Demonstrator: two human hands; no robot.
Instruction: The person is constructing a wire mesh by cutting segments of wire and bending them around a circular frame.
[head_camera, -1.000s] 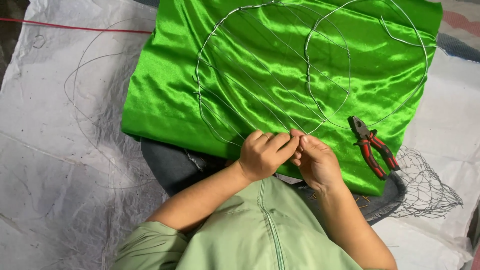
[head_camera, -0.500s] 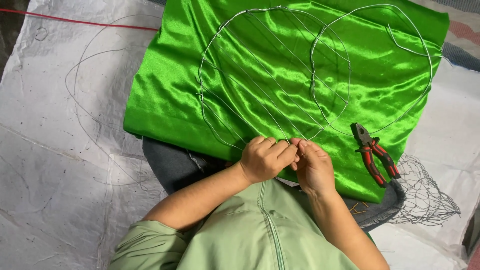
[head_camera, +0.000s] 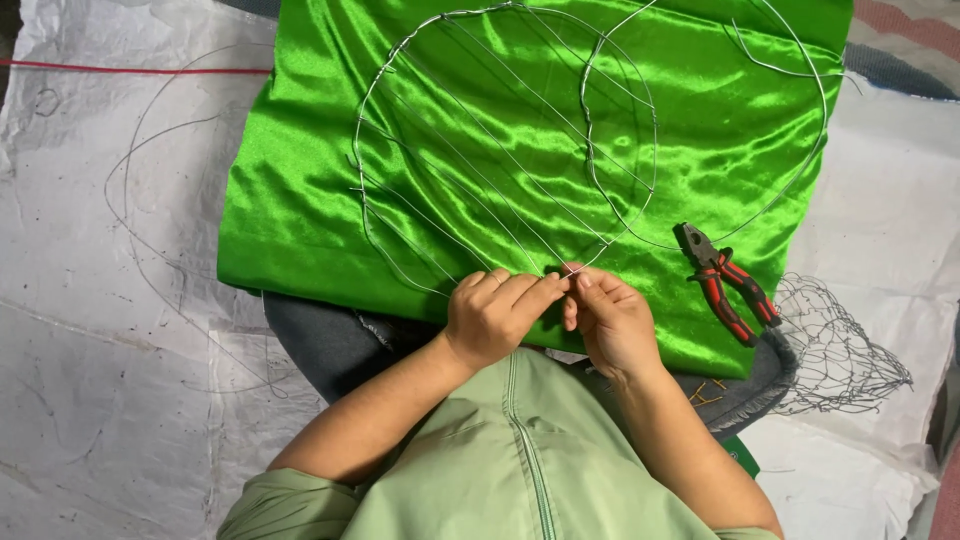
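Observation:
A wire frame (head_camera: 500, 140) of looped and crossing silver wires lies on a shiny green satin cloth (head_camera: 300, 200). My left hand (head_camera: 495, 315) and my right hand (head_camera: 610, 320) meet at the frame's near edge, fingertips pinched together on the wire where several strands join. Red-handled pliers (head_camera: 728, 282) rest on the cloth just right of my right hand, untouched.
A crumpled piece of wire mesh (head_camera: 840, 345) lies at the right on the white sheet (head_camera: 100, 400). Loose thin wire (head_camera: 140, 250) curls over the sheet at the left. A red cord (head_camera: 130, 68) runs along the top left. Dark grey fabric (head_camera: 320, 340) sits under the cloth.
My hands stay pinched on the wire at the same spot, with small finger shifts. The view has shifted slightly; nothing else moved.

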